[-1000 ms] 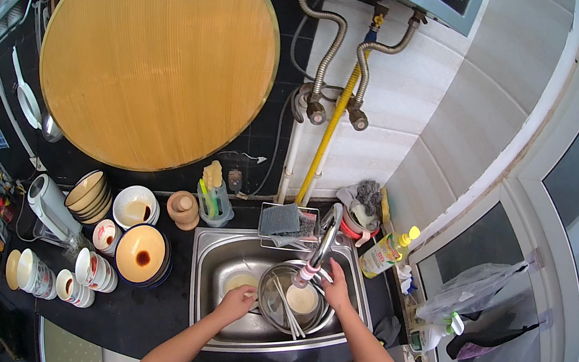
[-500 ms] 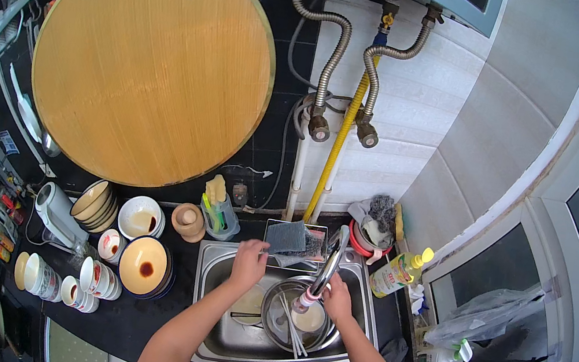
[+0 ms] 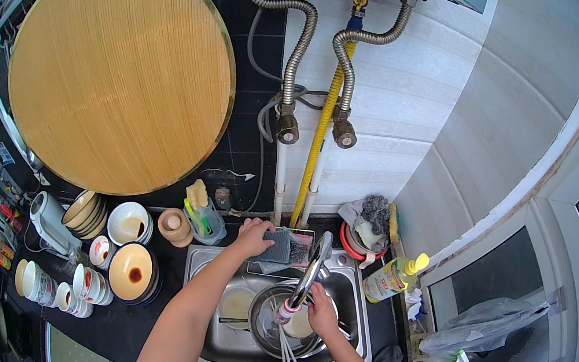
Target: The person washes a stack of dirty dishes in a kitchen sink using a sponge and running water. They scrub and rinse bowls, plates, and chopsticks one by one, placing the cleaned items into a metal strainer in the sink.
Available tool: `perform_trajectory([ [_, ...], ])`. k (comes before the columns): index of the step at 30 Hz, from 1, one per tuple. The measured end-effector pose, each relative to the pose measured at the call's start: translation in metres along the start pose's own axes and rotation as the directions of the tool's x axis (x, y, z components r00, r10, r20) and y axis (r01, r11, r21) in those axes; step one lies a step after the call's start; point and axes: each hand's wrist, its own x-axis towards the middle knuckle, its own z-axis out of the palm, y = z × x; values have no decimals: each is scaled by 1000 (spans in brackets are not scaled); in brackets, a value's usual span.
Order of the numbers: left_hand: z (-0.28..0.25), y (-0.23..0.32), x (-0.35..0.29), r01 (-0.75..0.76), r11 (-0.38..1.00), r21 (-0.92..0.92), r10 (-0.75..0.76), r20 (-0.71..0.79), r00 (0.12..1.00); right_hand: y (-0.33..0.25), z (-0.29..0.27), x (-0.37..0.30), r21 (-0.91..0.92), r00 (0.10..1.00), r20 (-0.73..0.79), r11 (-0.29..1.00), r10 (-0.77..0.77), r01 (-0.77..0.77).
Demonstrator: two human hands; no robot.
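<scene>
My left hand [image 3: 254,238] reaches to the back rim of the sink, its fingers closed on the left edge of a grey scouring pad [image 3: 279,246] in a small wire rack [image 3: 302,236]. My right hand [image 3: 320,312] is just right of the tap [image 3: 309,273], over the right side of a metal basin [image 3: 256,322]. Its fingers look stretched out and apart, partly hidden behind the tap. In the basin lie a pale bowl [image 3: 299,325] and several white chopsticks [image 3: 285,348]. Another pale bowl [image 3: 238,300] sits at the left of the steel sink [image 3: 217,354].
Stacked bowls [image 3: 132,271], patterned cups [image 3: 88,283] and a wooden mortar [image 3: 175,227] stand on the left counter. Right of the sink are a yellow-capped soap bottle [image 3: 394,278] and a red basin [image 3: 348,247] with cloths. A round wooden board [image 3: 123,76] leans behind.
My left hand has moved onto the scouring pad. My right hand has shifted down beside the tap, over the basin. The whole view has shifted slightly.
</scene>
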Motion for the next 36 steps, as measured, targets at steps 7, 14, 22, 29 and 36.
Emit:
perform_trajectory([
  [7,-16,9,-11,-60,993,-102,42,-173,984,7,5,11,125,991,-132,992,14,3],
  [14,-58,25,-71,-243,743,-624,-172,-528,832,28,33,25,361,945,-203,917,256,-170],
  [22,47,-24,-197,202,387,-900,-554,-52,831,31,37,28,397,951,-240,914,196,-88],
  [29,129,4,-181,438,190,-879,-510,293,809,35,40,27,384,949,-230,916,215,-115],
  [36,166,7,-163,456,102,-884,-489,354,797,40,41,27,407,951,-233,909,202,-93],
])
